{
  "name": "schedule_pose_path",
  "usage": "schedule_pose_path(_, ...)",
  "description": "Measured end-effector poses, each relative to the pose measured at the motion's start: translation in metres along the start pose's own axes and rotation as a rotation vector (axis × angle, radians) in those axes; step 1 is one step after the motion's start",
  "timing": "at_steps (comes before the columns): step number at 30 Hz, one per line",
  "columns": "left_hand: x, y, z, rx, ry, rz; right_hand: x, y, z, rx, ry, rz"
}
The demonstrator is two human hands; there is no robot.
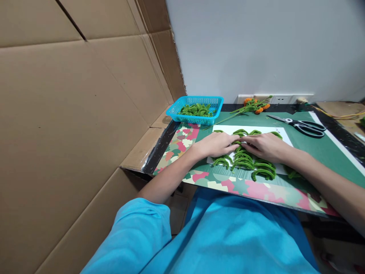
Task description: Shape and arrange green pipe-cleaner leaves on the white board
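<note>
Curved green pipe-cleaner pieces point(243, 161) lie in rows on a sheet of white paper point(285, 141). Above the middle row, my left hand point(221, 144) and my right hand point(265, 146) meet with their fingertips almost touching. Both hands have their fingers closed at a green pipe-cleaner piece point(238, 144), which is partly covered by them. More curved pieces show around the hands, and a few lie under my right forearm near the paper's right corner.
A blue plastic basket point(213, 120) of green pieces stands at the back left. Orange pipe-cleaner flowers point(258, 106) and black-handled scissors point(308, 127) lie at the back and right of the green mat point(310, 152). A cardboard wall point(85, 114) rises on the left; sockets point(281, 99) line the rear wall.
</note>
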State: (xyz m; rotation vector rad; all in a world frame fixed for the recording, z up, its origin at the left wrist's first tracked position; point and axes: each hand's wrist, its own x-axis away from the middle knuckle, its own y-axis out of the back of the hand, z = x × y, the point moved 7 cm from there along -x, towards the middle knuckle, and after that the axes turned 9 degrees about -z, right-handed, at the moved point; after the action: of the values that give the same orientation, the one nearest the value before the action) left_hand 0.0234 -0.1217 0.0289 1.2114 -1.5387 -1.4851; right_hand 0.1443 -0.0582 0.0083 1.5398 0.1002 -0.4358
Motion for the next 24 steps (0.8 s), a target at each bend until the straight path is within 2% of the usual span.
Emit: schedule_pose_path(24,0.0003,0.0003,-0.0006,-0.012,-0.014,-0.002,0.0003,0.0,-0.0024,-0.02,0.0,-0.018)
